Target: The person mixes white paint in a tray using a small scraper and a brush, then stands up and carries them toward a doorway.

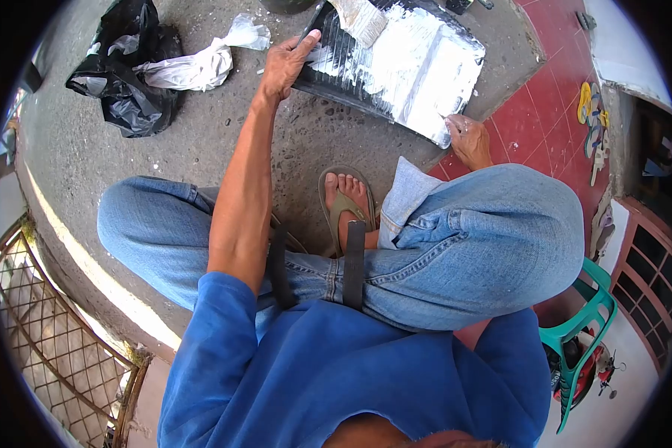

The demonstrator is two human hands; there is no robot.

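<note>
A black paint tray [342,88], thickly smeared with white paint [418,63], lies tilted in front of me on the concrete. My left hand [287,66] grips its left edge, thumb on top and fingers beneath. At the lower right corner, my right hand [469,142] is closed on the rim; some of its fingers are hidden. A wide paintbrush [364,24] with white-coated bristles rests on the upper part of the tray, its handle cut off by the top of the view.
A black plastic bag [131,101] and a crumpled white cloth or bag [194,69] lie to the left. Red tiles [549,97] border the concrete on the right, with sandals [593,123] by the wall. A green plastic chair [582,336] stands lower right.
</note>
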